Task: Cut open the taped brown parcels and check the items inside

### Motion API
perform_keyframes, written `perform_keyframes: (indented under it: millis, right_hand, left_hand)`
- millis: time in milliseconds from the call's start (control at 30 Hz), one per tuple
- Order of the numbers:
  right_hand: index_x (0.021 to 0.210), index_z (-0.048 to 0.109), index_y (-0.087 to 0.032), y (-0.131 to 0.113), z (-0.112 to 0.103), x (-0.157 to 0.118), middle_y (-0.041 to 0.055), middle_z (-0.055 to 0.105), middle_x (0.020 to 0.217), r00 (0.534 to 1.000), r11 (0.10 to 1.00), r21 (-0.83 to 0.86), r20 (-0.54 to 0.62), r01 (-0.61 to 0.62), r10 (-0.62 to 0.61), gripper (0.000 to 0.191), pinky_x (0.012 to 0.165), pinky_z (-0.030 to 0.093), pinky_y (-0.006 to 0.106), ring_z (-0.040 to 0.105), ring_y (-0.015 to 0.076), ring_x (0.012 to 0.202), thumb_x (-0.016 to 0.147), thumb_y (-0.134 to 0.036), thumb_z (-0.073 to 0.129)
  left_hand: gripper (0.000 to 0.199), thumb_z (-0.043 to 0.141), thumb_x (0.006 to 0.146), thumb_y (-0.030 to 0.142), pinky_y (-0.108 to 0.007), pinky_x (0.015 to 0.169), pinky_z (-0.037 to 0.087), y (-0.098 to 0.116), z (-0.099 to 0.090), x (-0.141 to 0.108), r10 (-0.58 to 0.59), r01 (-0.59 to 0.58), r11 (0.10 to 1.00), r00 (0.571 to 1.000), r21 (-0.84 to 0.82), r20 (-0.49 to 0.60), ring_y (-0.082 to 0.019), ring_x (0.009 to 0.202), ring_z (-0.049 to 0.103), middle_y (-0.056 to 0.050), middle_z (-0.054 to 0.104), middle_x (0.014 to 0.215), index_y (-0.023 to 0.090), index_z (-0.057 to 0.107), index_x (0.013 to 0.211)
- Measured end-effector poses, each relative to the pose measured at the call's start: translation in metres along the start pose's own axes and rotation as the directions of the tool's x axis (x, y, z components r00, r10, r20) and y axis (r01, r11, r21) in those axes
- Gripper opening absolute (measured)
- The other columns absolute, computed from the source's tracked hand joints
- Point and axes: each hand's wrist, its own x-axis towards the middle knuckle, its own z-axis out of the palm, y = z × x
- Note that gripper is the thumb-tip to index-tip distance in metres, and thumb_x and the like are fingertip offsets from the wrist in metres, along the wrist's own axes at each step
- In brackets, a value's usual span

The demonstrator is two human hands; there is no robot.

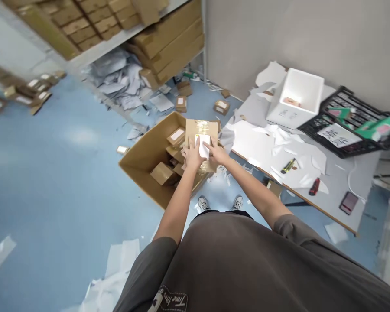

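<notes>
Above the right part of a large open carton [139,171], I have a taped cardboard box [191,128] between my two hands. A white label [204,146] lies on its top face, over shiny tape. My left hand [191,155] grips the box's left side, with fingers reaching onto the label. From the right, my right hand [217,154] holds the box, and a finger touches the label's right edge. The undersides of both hands are hidden. Inside the carton lie several small brown boxes [164,173], one with a white label.
Right of me, a table [354,208] carries a white foam box [295,104], black crate [341,130], yellow-black cutter [288,166], red cutter [314,186], phone [349,203] and torn paper. A shelf [117,39] with cartons stands at the back left. Small boxes and paper scraps litter the floor.
</notes>
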Motion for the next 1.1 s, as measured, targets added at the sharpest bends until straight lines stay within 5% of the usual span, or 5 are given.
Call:
perform_keyframes:
  millis: [233,533,667,833,1100]
  right_hand:
    - [0.181,0.031,-0.035,0.135,-0.084,-0.068,0.0070,-0.002,0.191,0.969,0.985,0.128,-0.206,-0.115,0.139,0.110,0.126,0.049,0.054,0.061,0.0433,0.149,0.086,-0.016,0.084]
    - [0.177,0.040,-0.028,0.287,-0.131,-0.153,0.0148,0.006,0.190,0.918,0.946,0.217,-0.263,-0.242,0.296,0.102,0.126,0.047,0.058,0.058,0.0440,0.152,0.086,-0.014,0.083]
    - [0.175,0.044,-0.027,0.327,-0.127,-0.158,0.0151,0.011,0.189,0.889,0.911,0.244,-0.242,-0.333,0.389,0.096,0.128,0.045,0.057,0.053,0.0424,0.156,0.088,-0.010,0.079]
    - [0.172,0.050,-0.024,0.362,-0.101,-0.142,0.0185,0.013,0.188,0.850,0.831,0.332,-0.133,-0.446,0.510,0.091,0.131,0.039,0.059,0.051,0.0432,0.158,0.088,-0.015,0.085]
    - [0.173,0.048,-0.026,0.383,-0.099,-0.130,0.0136,0.016,0.188,0.839,0.781,0.416,-0.076,-0.465,0.540,0.100,0.136,0.034,0.051,0.043,0.0388,0.165,0.082,-0.009,0.087]
  left_hand:
    - [0.141,0.098,0.078,0.055,-0.075,0.127,0.037,0.187,-0.009,0.024,0.231,-0.235,0.966,0.972,0.106,0.052,-0.059,0.164,0.022,-0.008,-0.001,0.191,0.044,0.003,0.181]
    - [0.122,0.093,0.078,0.069,-0.071,0.127,0.040,0.346,0.079,0.036,0.357,-0.376,0.922,0.919,0.096,0.167,-0.054,0.164,0.029,-0.007,0.003,0.191,0.042,0.029,0.178]
    - [0.111,0.089,0.081,0.071,-0.067,0.127,0.042,0.371,0.121,0.054,0.375,-0.394,0.918,0.900,0.047,0.225,-0.051,0.164,0.033,-0.011,0.011,0.190,0.038,0.040,0.174]
    - [0.088,0.072,0.098,0.064,-0.065,0.128,0.040,0.365,0.167,0.082,0.443,-0.476,0.879,0.823,0.006,0.355,-0.050,0.169,0.024,-0.007,0.009,0.191,0.035,0.041,0.175]
    - [0.090,0.069,0.100,0.064,-0.065,0.128,0.041,0.349,0.179,0.117,0.565,-0.601,0.797,0.703,-0.065,0.431,-0.052,0.163,0.031,-0.007,0.012,0.190,0.032,0.036,0.178]
